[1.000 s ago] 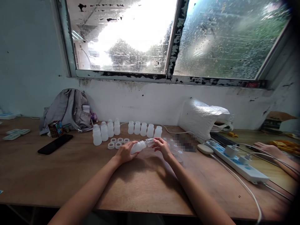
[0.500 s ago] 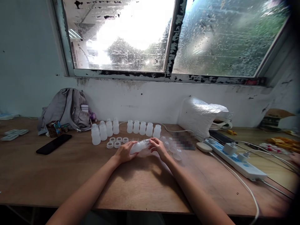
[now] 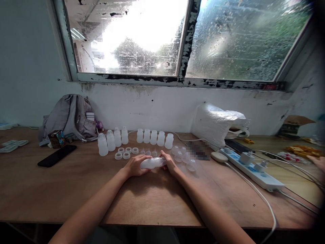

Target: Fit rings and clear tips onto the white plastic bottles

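Note:
A frosted baby bottle [image 3: 148,163] lies nearly level above the table, its top pointing right. My left hand [image 3: 135,166] is wrapped round its body. My right hand [image 3: 168,162] is closed on the clear cap [image 3: 159,161] at its top end; some of its fingers are hidden behind it. Just beyond my hands are several white collar rings [image 3: 126,155] and a few clear teats [image 3: 148,153]. Several clear dome caps [image 3: 191,165] lie right of my right hand. Capped baby bottles [image 3: 111,140] stand behind on the left, and uncapped bottles [image 3: 153,138] in a row behind.
Far left are a phone [image 3: 57,156], a small box [image 3: 57,139] and a grey backpack [image 3: 69,118]. To the right, a power strip [image 3: 254,173] with plugs and cables runs past a white round device [image 3: 219,157] and a white plastic bag [image 3: 210,125]. Another person's hand [image 3: 318,162] shows at the right edge.
The bottle has tipped from slanting up to nearly level and come slightly closer. My right hand has shifted down with its cap end, uncovering the teats behind. The other person's hand shows more.

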Motion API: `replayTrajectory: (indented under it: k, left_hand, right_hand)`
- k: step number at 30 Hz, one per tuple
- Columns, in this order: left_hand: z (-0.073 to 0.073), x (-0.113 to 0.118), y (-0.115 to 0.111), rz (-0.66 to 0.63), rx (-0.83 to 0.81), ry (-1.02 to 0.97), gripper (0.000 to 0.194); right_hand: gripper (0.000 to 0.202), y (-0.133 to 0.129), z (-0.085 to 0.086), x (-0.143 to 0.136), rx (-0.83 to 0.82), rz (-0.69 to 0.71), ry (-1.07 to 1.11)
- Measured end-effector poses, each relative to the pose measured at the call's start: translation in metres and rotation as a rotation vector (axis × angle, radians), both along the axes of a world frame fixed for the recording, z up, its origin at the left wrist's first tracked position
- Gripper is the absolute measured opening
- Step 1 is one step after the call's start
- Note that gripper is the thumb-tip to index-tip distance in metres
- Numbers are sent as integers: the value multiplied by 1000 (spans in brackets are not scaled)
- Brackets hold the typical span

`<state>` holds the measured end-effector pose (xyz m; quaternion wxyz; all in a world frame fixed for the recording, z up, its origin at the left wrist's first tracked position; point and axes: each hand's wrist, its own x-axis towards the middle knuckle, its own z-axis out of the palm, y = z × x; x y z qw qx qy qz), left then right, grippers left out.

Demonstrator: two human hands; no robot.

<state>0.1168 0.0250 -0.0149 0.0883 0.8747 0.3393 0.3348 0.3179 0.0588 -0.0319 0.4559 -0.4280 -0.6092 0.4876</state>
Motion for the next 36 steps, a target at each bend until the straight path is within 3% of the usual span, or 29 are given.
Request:
replayTrajectory:
  k: [3,8,11,23,31,36]
  left_hand:
    - [2,-4,0,-30,-7,10,49]
    - [7,-8,-1,-72,27,26,49]
    - [9,-8,-3,-89,38,61,48]
    - [-7,-4,-3,-170,360,21,52]
    - [-1,-2,-8,-189,468,-26,54]
    - [2,-2,-8,-198,523,13,54]
  right_hand:
    - [42,-3,-3,-2,51,-33,-42]
    - [38,-7,-3,-1,337,-144,-153]
    - [37,-10,-2,0,420,-155,-203]
    - [33,-23,0,-5,400,-52,-27]
    - [29,-30,7,-8,333,-24,23]
    - [28,-34,10,-6,406,-3,-39]
